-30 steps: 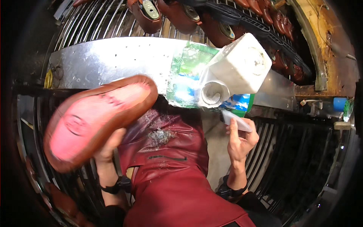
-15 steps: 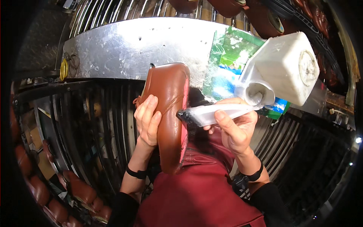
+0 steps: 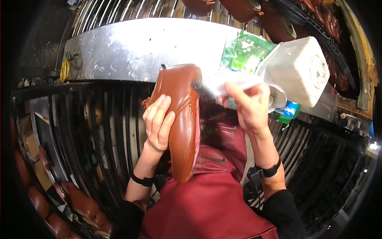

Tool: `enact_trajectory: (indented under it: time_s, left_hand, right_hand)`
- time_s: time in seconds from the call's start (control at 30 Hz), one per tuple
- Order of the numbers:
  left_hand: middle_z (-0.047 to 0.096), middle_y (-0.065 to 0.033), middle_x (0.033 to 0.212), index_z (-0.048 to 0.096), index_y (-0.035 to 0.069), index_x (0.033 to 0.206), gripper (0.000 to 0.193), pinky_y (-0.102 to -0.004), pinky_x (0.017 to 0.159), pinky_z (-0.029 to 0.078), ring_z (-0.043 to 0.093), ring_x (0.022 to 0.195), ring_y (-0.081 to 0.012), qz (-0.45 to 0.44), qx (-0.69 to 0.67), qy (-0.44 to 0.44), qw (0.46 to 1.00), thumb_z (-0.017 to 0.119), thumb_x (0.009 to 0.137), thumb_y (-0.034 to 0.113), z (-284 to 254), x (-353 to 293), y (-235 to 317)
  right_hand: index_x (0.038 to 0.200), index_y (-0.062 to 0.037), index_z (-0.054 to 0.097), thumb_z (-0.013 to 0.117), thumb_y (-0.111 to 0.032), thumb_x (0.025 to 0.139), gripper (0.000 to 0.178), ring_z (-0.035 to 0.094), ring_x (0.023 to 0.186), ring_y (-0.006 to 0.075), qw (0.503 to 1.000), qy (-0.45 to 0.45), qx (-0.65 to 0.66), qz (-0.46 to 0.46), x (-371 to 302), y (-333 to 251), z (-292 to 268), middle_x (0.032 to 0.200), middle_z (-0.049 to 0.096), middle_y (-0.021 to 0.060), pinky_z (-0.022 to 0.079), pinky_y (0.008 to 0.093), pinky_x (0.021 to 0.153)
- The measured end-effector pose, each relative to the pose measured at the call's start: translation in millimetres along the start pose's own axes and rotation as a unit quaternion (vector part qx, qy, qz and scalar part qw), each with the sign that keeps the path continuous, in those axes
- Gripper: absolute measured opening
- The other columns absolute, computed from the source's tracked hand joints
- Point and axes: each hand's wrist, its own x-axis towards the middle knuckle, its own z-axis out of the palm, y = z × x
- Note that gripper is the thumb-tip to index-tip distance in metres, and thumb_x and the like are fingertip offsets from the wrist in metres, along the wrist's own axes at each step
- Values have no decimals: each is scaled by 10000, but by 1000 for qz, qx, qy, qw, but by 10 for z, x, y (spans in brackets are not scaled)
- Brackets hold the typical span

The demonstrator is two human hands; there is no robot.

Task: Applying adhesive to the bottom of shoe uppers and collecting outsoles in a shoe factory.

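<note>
My left hand [image 3: 158,123] is closed around a brown leather shoe [image 3: 183,139], holding it on its side with the toe towards me and the heel by the metal plate. Pink shows along the edge of its bottom, and a wet sheen lies on the leather near the middle. In my right hand [image 3: 254,105] is a brush [image 3: 238,83] with a pale handle. Its dark bristles, smeared by motion, are at the shoe's edge close to the heel; whether they touch it I cannot tell.
A white plastic container [image 3: 292,65] with a wide mouth lies tilted on a green-and-blue sheet [image 3: 250,49] at the right of the metal plate [image 3: 119,47]. More brown shoes [image 3: 85,203] sit on racks at lower left and upper right. Yellow rings [image 3: 64,71] hang at the plate's left end.
The brush in my right hand has moved from the shoe's middle up towards the heel. A wet streak now shows along the shoe's edge. My left hand keeps its hold.
</note>
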Motion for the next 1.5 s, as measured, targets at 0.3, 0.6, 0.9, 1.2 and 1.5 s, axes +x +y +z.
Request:
enact_trajectory:
  time_s: [0.3, 0.6, 0.9, 1.2, 1.5]
  left_hand:
    - [642, -287, 1374, 595, -55, 1341, 419, -501, 1084, 486, 635, 1265, -427, 8, 0, 29, 1000, 630, 958, 111, 43, 106, -1]
    - [634, -253, 1392, 598, -50, 1376, 519, -487, 1085, 463, 628, 1266, -403, -2, 35, 10, 999, 701, 894, 117, -23, 251, 189]
    - [627, -239, 1395, 585, -56, 1407, 639, -489, 1077, 452, 606, 1264, -417, -26, 32, -17, 999, 749, 809, 99, -49, 506, 237]
    - [635, -241, 1364, 570, -52, 1403, 716, -488, 1085, 447, 607, 1257, -407, -84, -9, -68, 994, 804, 739, 79, -183, 1137, 168]
    - [696, -183, 1265, 638, -3, 1308, 734, -429, 1054, 507, 665, 1208, -360, -176, -207, -184, 944, 928, 634, 36, -301, 1749, -205]
  right_hand:
    - [978, 108, 724, 770, -121, 903, 245, 742, 792, 344, 932, -212, -173, -237, -1171, -381, 185, 920, 743, 266, 610, 433, 685]
    - [1129, 123, 708, 715, -98, 1006, 253, 734, 717, 175, 998, -53, 9, -42, -1272, -642, 137, 916, 755, 176, 600, 281, 596]
    - [924, 61, 701, 738, -121, 896, 189, 742, 760, 252, 953, -94, -163, -238, -1177, -711, 171, 928, 743, 234, 607, 344, 699]
    - [915, 1, 699, 787, -196, 772, 260, 772, 817, 305, 908, -139, -252, -305, -867, -1211, 238, 916, 770, 201, 611, 372, 737]
    - [978, 66, 720, 768, -9, 723, 269, 761, 916, 292, 875, -115, -219, -417, 81, -1132, 65, 1003, 773, 205, 599, 365, 842]
